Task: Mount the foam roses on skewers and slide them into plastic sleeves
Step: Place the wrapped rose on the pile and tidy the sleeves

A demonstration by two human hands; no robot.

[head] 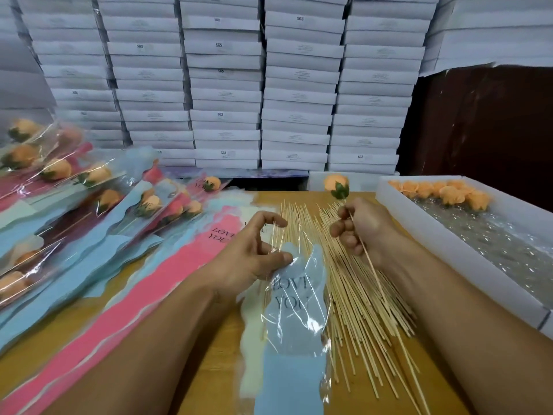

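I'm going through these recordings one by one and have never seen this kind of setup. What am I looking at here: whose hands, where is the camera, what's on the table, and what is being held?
There is no machine: these are a person's two bare hands, filmed by one camera worn on the head, looking forward and down.

The right hand grips a skewer with an orange foam rose already on its tip. The left hand pinches the top of a clear plastic sleeve printed "LOVE YOU".

On the wooden table lie loose skewers, empty pink and blue sleeves, and at left a pile of finished wrapped roses. At right, a white tray holds more rose heads. White boxes are stacked behind.
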